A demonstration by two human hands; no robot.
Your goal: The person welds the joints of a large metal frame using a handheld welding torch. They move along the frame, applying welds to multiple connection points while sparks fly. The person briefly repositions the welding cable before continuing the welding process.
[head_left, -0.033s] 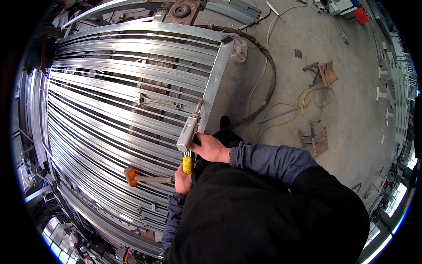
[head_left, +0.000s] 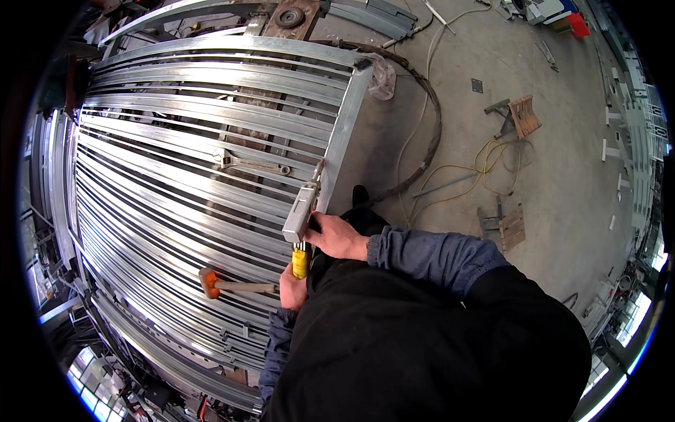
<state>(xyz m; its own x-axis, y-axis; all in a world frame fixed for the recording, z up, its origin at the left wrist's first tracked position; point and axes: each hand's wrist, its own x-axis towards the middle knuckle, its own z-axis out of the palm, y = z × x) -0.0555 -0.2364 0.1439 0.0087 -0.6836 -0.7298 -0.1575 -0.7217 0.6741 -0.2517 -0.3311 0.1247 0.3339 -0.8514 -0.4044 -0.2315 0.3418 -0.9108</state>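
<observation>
A welding gun [head_left: 301, 212] with a grey box-shaped body, a narrow nozzle and a yellow-wrapped grip is in front of me, over the right edge of a frame of galvanized metal bars [head_left: 176, 179]. Its nozzle points away from me, beside the frame's right side rail [head_left: 346, 116]. My left hand [head_left: 292, 288] is closed around the lower end of the yellow grip, its fingers partly hidden. My right hand [head_left: 339, 238] holds the near right side of the grey body. Left of my left hand, an orange-headed mallet [head_left: 209, 283] lies on the bars. Farther off lies an adjustable wrench [head_left: 254, 166].
A thick dark hose [head_left: 434, 126] curves over the concrete floor at the right. Yellow cable [head_left: 485, 165] lies tangled near two small stools, one with a wooden seat [head_left: 524, 117]. Clear plastic [head_left: 383, 76] hangs at the frame's far right corner. A wheel [head_left: 289, 17] lies beyond the frame.
</observation>
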